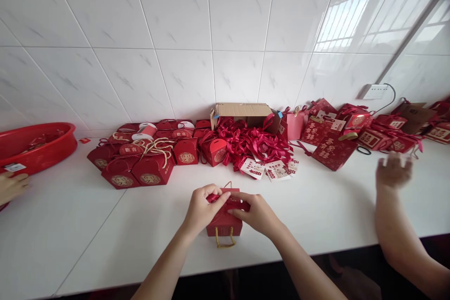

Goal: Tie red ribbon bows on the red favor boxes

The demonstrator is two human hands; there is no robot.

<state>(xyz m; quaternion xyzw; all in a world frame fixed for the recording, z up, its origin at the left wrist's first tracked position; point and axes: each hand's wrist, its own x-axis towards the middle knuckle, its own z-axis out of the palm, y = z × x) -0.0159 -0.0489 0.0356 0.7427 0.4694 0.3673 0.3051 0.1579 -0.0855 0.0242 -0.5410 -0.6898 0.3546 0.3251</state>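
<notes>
A small red gift box with a gold cord handle at its near side lies on the white table, between my hands. My left hand pinches a red ribbon over the top of the box. From the right, my right hand reaches over the same top with thumb and fingers closed around red ribbon. The fingers of both hands meet above the box and partly hide the ribbon. A thin looped cord stands up at the box's far edge.
Red boxes, a heap of red ribbons, white cards and an open carton line the wall. A red basin stands left. Other people's hands show at left and right.
</notes>
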